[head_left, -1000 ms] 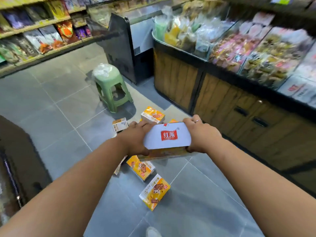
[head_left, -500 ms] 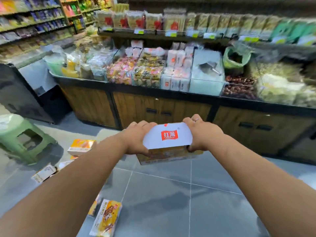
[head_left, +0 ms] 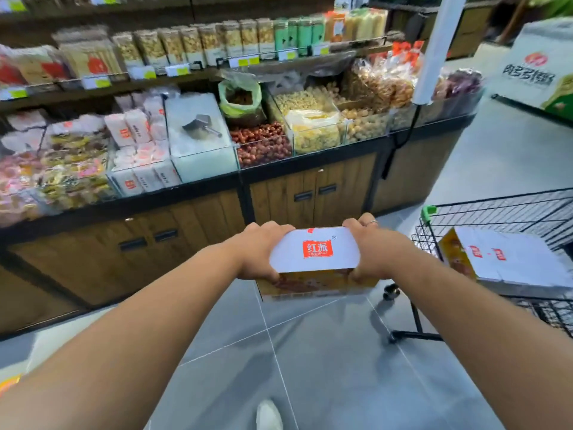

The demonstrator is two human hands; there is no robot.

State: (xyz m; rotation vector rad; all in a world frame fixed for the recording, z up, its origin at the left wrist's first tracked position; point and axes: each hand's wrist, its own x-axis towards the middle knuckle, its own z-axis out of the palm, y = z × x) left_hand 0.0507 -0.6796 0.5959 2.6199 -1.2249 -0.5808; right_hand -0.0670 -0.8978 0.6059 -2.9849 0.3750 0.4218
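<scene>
I carry a box (head_left: 314, 254) with a white top, a red logo and orange printed sides, level in front of me above the grey floor. My left hand (head_left: 259, 248) grips its left end with the fingers curled over the far edge. My right hand (head_left: 373, 248), a ring on one finger, grips the right end the same way. To the right stands a black wire shopping cart (head_left: 483, 212) with a green corner cap. Inside it lies a similar white-topped orange box (head_left: 508, 256).
A wooden display counter (head_left: 313, 193) with clear bins of sweets, nuts and dried fruit runs across ahead, with shelves of packaged goods (head_left: 217, 41) above. A white pole (head_left: 434, 48) rises at the counter's right end. A large carton (head_left: 539, 63) sits far right. My shoe (head_left: 269, 415) shows below.
My view has swung right along the counter. The green stool and the boxes scattered on the floor have left the frame, and the cart has come in. Both hands keep the same grip.
</scene>
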